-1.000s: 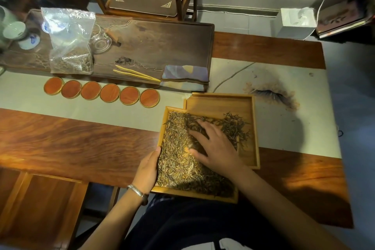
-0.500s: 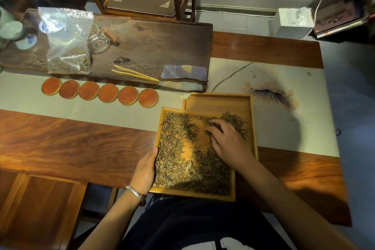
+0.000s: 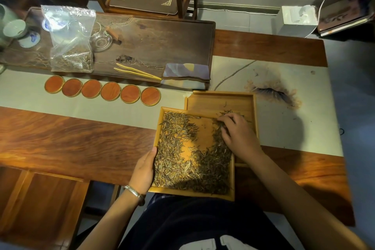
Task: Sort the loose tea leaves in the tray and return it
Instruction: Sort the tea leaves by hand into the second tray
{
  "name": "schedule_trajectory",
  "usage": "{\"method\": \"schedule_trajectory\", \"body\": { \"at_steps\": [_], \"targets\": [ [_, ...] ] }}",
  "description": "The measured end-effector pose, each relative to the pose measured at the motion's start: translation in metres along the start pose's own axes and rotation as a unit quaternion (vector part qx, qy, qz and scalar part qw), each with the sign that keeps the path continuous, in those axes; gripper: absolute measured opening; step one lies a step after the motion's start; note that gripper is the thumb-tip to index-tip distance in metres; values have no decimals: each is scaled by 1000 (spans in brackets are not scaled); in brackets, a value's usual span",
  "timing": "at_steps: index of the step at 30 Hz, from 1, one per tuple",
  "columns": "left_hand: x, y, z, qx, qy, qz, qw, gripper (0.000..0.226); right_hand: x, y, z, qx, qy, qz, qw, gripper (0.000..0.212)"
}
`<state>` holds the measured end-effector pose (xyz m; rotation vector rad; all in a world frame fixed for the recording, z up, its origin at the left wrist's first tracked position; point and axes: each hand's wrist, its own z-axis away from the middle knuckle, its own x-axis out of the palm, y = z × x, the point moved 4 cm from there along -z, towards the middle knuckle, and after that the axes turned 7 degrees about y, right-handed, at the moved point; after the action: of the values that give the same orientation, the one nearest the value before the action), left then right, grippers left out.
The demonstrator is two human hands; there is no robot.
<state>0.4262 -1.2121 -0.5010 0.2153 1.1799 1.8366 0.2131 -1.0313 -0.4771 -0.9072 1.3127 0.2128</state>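
We look down at a shallow square wooden tray at the near edge of the counter, its far right corner lying over a second tray behind it. Thin dry tea leaves, pale olive to dark brown, cover the left side and the near end of the tray, and a darker band runs up the right side; a bare patch of golden wood shows in the middle. Our left hand, a bracelet at the wrist, grips the tray's left rim with the thumb on the edge. Our right hand rests on the leaves at the far right corner, fingers bent and close together among them; we cannot tell whether they pinch any. Six round coasters lie in a row further back.
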Motion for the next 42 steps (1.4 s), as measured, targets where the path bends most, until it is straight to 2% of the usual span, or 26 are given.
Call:
{"method": "schedule_trajectory", "body": {
  "at_steps": [5,9,15,18,24,32,35,39,42],
  "targets": [
    [-1,0,-1,7,0,-16,1000,31,-6,16,-4,47,11,-32,998,31],
    [-1,-2,-4,4,4,-21,1000,33,-11,21,0,55,8,-67,996,39],
    [0,-4,-6,-6,9,-21,1000,39,-8,17,28,40,-101,-80,991,84],
    [2,-3,-6,-13,1,-13,1000,37,-6,15,35,16,-117,-50,992,97],
    [2,-1,-5,-12,3,-19,1000,34,-4,16,24,23,-67,-62,996,74],
    [3,-1,-5,-15,3,-23,1000,33,-1,25,2,31,-17,-19,999,39],
    [4,0,-5,-10,-1,-24,1000,39,0,33,-4,47,-13,-2,999,34],
    [6,0,-4,-11,-4,-27,1000,42,-5,35,-7,43,9,84,996,28],
    [8,1,-4,-14,-2,-20,1000,43,-12,13,-7,18,49,71,996,26]
  ]
}}
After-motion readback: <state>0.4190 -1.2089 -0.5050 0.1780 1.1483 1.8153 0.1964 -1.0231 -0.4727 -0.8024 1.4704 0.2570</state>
